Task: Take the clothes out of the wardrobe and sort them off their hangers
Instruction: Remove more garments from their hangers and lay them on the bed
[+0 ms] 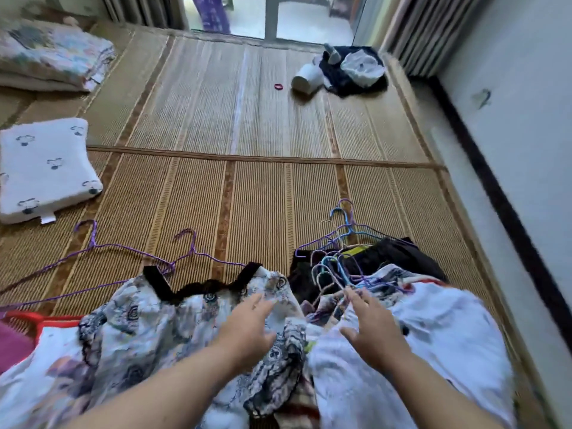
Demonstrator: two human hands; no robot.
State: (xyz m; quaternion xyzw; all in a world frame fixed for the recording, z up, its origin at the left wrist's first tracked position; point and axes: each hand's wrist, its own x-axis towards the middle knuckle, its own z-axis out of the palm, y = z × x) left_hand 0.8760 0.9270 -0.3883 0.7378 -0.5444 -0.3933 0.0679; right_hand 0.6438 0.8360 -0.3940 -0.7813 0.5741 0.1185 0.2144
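– Purple hangers [130, 252] lie bare at lower left; which step now?
– Sorting. Left hand [247, 329] and right hand [374, 329] hover spread, holding nothing, over the clothes heap [173, 308] at bottom centre; next, probably free the hanger bundle [337, 270]

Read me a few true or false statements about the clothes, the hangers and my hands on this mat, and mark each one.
1. Two purple wire hangers lie bare on the woven mat. True.
2. The left hand grips a hanger. False: its fingers are straight, over the patterned dress.
3. The right hand points with straight fingers toward a bundle of coloured hangers. True.
4. The white pillow lies at the mat's right edge. False: it lies at the left.
5. The red hair tie lies on the pillow. False: it lies on the mat, well away from the pillow.
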